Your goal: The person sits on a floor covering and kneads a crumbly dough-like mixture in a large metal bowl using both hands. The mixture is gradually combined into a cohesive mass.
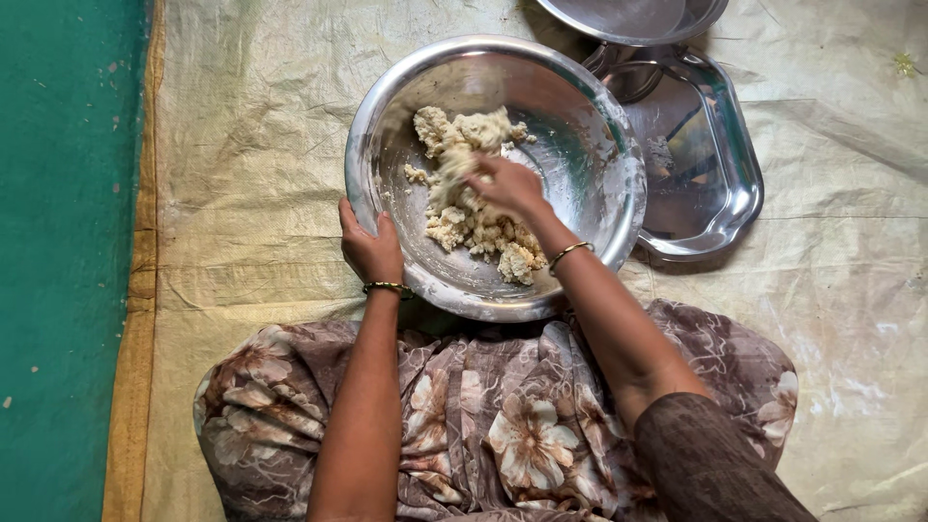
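bowl inside: right hand (507, 184) sits in the middle on the crumbly dough (469, 208); free metal on right side of big steel bowl (580, 126) & at top left near the rim.
bowl left rim: blocked, left hand (370, 249) grips it.
bowl right: steel tray (720, 184) lies just beside, almost touching; no gap to pass betw. them.
above tray: round steel lid (628, 17) overlaps the tray's top edge, closes that corner.
near side: floral-cloth lap (503, 425) is right under the bowl edge, both forearms cross it.
left of bowl: wide open cream sheet (251, 164), then green floor (68, 242).
far right: open sheet, wrinkled only.
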